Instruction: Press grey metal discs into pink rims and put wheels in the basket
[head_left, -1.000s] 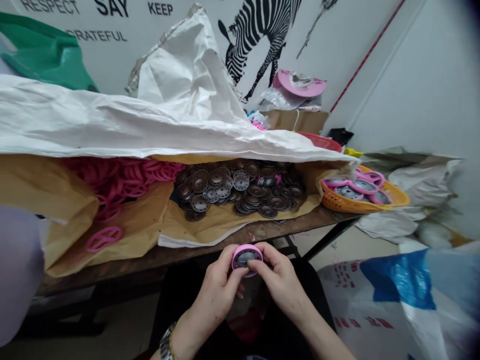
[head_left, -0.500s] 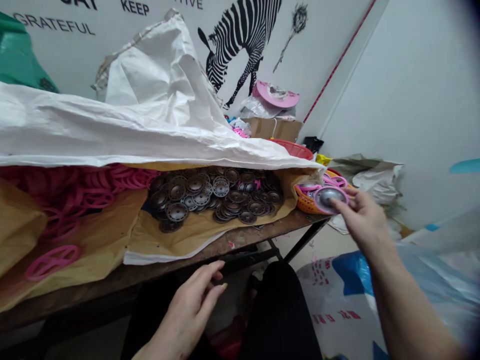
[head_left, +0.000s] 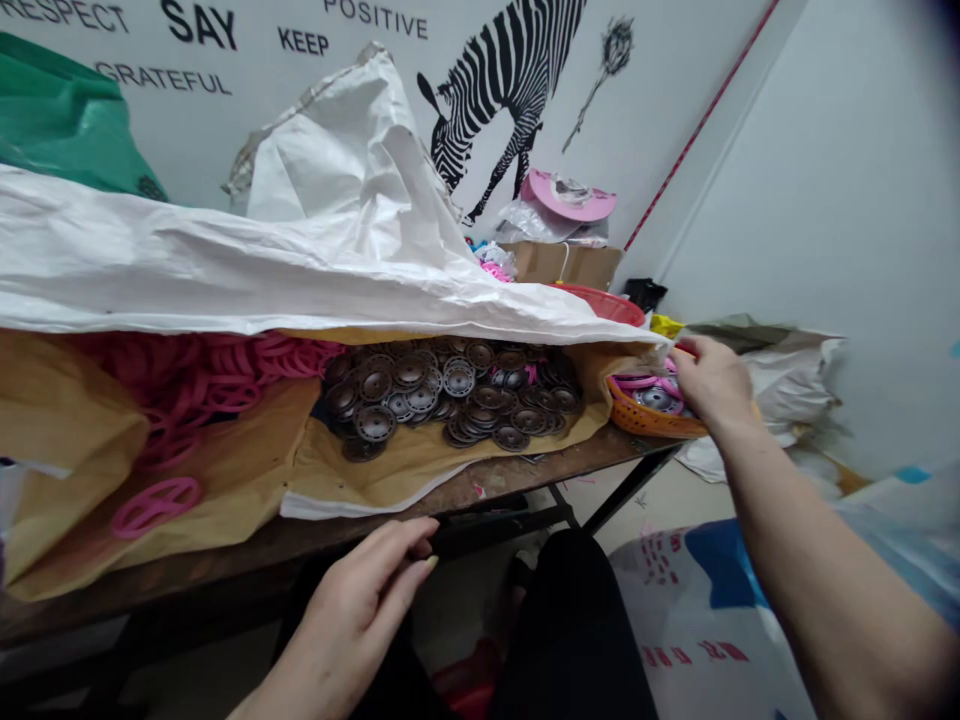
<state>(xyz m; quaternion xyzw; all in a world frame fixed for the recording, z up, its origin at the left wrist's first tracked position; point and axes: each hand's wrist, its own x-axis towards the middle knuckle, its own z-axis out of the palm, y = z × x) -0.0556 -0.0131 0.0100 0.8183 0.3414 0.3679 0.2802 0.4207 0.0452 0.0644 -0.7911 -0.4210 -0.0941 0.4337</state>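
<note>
My left hand (head_left: 367,590) hovers empty before the worktop (head_left: 442,500), fingers loosely curled. Beyond it, dark discs (head_left: 457,390) lie heaped on brown paper. My right hand (head_left: 712,385) is over the orange basket (head_left: 649,418) of pink-rimmed wheels (head_left: 658,399); I can't tell whether it grips one.

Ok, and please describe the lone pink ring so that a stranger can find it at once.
On the dark table, look at the long white sack that opens toward the person. Go to its brown lining at the person's left, just nearer than the heap of pink rings. The lone pink ring has spokes inside and, unlike the others, lies separately, touching no other ring.
</note>
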